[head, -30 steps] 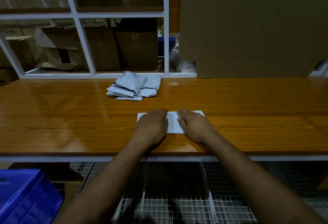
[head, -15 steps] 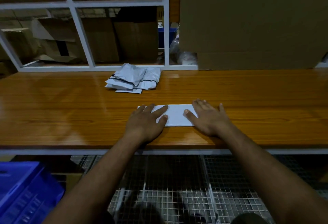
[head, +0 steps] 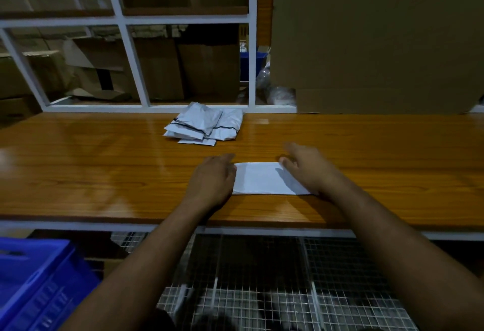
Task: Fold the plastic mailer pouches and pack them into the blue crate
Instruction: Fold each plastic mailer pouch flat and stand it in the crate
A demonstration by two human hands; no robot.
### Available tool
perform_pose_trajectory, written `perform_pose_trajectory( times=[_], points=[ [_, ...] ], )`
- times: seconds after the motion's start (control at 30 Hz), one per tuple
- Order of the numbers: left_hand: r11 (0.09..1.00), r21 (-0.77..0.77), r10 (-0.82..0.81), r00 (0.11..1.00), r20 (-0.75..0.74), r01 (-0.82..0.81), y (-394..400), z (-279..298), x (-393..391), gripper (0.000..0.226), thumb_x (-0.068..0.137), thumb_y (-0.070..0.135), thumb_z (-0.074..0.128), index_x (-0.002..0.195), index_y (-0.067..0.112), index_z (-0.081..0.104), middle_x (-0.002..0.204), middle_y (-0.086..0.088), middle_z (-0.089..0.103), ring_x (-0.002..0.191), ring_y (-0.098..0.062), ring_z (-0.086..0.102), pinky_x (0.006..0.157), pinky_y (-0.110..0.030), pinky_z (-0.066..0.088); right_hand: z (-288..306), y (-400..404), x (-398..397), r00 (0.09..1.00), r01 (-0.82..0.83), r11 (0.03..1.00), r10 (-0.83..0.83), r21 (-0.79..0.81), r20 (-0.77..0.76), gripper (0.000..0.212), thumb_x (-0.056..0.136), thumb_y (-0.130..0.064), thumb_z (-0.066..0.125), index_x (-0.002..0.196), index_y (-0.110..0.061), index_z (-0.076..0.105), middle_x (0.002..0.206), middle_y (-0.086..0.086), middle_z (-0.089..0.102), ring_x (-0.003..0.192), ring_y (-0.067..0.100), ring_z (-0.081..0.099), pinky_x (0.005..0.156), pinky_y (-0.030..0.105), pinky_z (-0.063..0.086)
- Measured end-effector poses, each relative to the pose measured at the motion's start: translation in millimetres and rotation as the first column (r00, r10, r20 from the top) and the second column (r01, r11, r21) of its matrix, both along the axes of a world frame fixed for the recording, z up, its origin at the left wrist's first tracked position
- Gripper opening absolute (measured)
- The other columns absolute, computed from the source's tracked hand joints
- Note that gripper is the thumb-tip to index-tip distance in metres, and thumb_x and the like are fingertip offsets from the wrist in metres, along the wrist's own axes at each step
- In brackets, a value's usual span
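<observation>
Head view: your left hand (head: 212,182) and right hand (head: 309,168) press flat, grip relaxed, on a white pouch (head: 262,178) on the bench (head: 104,173); blue crate (head: 34,283) sits below left.

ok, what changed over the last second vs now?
Both hands went from bunched together at the middle of the white mailer pouch to its ends: left hand to the left end, right hand to the right, fingers flat, no grip taken. The right hand now looks partly lifted, blurred. The pouch stayed flat on the wooden table; the pouch pile and blue crate are unchanged.
</observation>
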State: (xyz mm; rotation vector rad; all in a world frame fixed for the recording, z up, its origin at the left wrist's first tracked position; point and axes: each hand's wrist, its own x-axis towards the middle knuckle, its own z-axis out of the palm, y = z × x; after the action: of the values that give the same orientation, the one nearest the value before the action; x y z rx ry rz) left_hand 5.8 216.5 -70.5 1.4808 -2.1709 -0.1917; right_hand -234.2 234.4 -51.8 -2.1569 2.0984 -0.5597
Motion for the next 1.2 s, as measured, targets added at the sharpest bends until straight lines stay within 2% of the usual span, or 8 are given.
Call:
perform_pose_trajectory(
  times=[0.07,0.17,0.27,0.4,0.6,0.83,0.97,1.2],
  points=[
    [0.998,0.055,-0.037,0.998,0.049,0.034,-4,-3,5,0.042,0.107,0.037,0.039,0.145,0.025,0.052,0.142,-0.005,0.057,0.127,-0.022,0.051,0.103,-0.034,0.04,-10,0,8,0.99,-0.136,0.991,0.136,0.009,0.041,0.037,0.105,-0.033,0.047,0.137,-0.019,0.056,0.129,0.007,0.065,0.112,0.023,0.061,0.095,0.043,0.051],
    [0.992,0.099,-0.096,0.988,0.12,0.084,-6,-9,12,0.045,0.108,0.041,0.032,0.15,0.03,0.044,0.152,0.003,0.047,0.137,-0.018,0.044,0.111,-0.032,0.034,-30,-1,7,0.976,-0.219,0.976,0.219,0.003,0.021,0.044,0.107,-0.035,0.04,0.148,-0.021,0.048,0.152,-0.001,0.048,0.142,0.014,0.04,0.116,0.032,0.032],
    [0.99,0.121,-0.102,0.971,0.217,0.077,-10,-13,15,0.049,0.108,0.046,0.022,0.155,0.035,0.031,0.161,0.008,0.034,0.146,-0.015,0.031,0.12,-0.039,0.024,-33,-3,4,0.976,-0.195,0.977,0.202,0.081,-0.081,0.051,0.108,-0.042,0.029,0.157,-0.025,0.031,0.162,-0.006,0.029,0.15,0.011,0.022,0.118,0.027,0.019],
    [0.978,0.209,-0.076,0.954,0.29,0.015,-14,-14,17,0.057,0.106,0.054,0.015,0.159,0.035,0.016,0.167,0.01,0.017,0.153,-0.01,0.013,0.125,-0.048,0.006,-37,-4,1,0.976,-0.107,0.977,0.138,0.184,-0.168,0.065,0.105,-0.054,0.015,0.161,-0.022,0.007,0.168,-0.002,0.007,0.154,0.015,0.006,0.123,0.037,0.006],
    [0.979,0.183,0.01,0.923,0.385,-0.087,-21,-15,28,0.08,0.094,0.077,0.009,0.16,0.033,0.014,0.167,0.009,0.014,0.155,-0.016,0.009,0.123,-0.055,-0.004,-36,-4,-10,0.958,0.169,0.953,-0.099,0.252,-0.269,0.101,0.082,-0.087,-0.002,0.16,-0.024,-0.002,0.167,-0.004,-0.007,0.155,0.018,-0.002,0.118,0.062,-0.004],
    [0.965,0.219,0.05,0.919,0.391,-0.146,-14,-11,32,0.1,0.085,0.086,0.003,0.162,0.021,0.0,0.169,0.002,-0.004,0.155,-0.02,-0.009,0.124,-0.051,-0.006,-32,5,-11,0.961,0.215,0.945,-0.159,0.246,-0.228,0.106,0.077,-0.091,-0.005,0.16,-0.025,0.0,0.168,-0.004,-0.006,0.155,0.024,-0.004,0.118,0.066,-0.003],
    [0.987,0.094,-0.157,0.933,0.323,0.134,4,-8,43,0.085,0.095,0.074,0.024,0.162,0.026,0.001,0.168,0.006,-0.005,0.154,-0.013,-0.008,0.126,-0.043,0.004,-29,20,-8,0.968,0.1,0.992,-0.079,0.08,-0.237,0.082,0.094,-0.074,0.009,0.16,-0.027,0.005,0.168,-0.006,-0.003,0.154,0.017,-0.006,0.121,0.059,0.0],
    [0.913,0.057,-0.403,0.869,0.286,0.405,36,-18,91,0.088,0.087,0.076,0.05,0.159,0.04,0.015,0.164,0.017,0.019,0.147,-0.004,0.019,0.118,-0.031,0.023,-27,47,-9,0.97,-0.23,0.973,0.232,0.037,-0.07,0.052,0.099,-0.06,0.042,0.148,-0.043,0.042,0.156,-0.015,0.039,0.143,0.008,0.036,0.116,0.038,0.034]
  ],
)
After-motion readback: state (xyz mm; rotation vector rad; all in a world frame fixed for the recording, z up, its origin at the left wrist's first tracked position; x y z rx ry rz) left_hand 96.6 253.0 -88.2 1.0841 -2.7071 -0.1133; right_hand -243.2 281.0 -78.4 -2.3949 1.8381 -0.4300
